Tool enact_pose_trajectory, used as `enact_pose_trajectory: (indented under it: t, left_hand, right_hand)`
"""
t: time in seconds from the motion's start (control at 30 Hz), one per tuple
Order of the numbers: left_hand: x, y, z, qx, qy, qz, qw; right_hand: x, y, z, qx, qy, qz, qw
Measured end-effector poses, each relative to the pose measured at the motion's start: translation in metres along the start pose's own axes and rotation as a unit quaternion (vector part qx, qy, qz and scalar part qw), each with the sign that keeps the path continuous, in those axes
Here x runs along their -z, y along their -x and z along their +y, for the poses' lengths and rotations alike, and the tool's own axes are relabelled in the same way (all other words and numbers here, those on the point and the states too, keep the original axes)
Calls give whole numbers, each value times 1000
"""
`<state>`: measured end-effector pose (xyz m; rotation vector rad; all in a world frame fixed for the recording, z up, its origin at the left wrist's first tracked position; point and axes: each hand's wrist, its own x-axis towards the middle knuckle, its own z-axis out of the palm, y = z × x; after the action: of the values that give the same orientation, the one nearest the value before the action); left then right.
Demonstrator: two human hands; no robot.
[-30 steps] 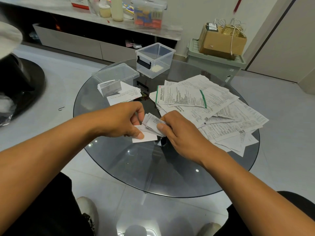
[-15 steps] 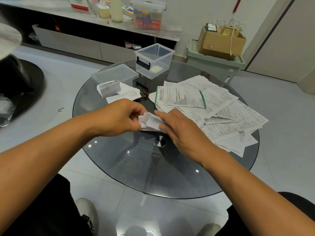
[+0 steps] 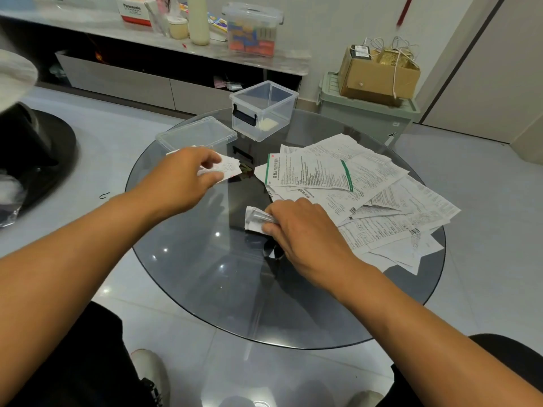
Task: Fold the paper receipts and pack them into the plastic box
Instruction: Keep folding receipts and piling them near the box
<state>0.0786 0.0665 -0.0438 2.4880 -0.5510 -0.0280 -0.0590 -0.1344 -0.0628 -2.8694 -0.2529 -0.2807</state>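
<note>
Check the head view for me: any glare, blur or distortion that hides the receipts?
Head view: small ceiling-light glints on the glass table, none over the unfolded receipts; their print is sharp. The left hand and its folded receipt look slightly motion-blurred. Wide-angle bending shows at the frame edges.

The hands are coming apart after working together on one folded bundle near the middle of the worktop. The left hand (image 3: 188, 174) is reaching away toward the lid (image 3: 196, 136), now pinching a small folded slip (image 3: 227, 168) over the far left of the worktop. The right hand (image 3: 299, 227) is keeping hold of the rest of the bundle (image 3: 255, 220) and is pressing it down at the edge of the loose sheets (image 3: 352, 186). The white piece that lay under the hands a second ago is no longer lying there.
</note>
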Motion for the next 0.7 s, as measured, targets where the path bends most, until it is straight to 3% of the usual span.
enact_pose_trajectory:
  t: [0.17, 0.5, 0.7]
  left_hand:
    - [-17, -18, -19, 38, -104, -27, 994]
    - [-15, -13, -1, 79, 4, -92, 993]
    - [-9, -3, 8, 31, 65, -126, 989]
  right_hand:
    - [-2, 1, 2, -6, -51, -16, 999]
    - [-1, 7, 11, -53, -175, -11, 983]
    - [0, 7, 12, -144, -319, 27, 936]
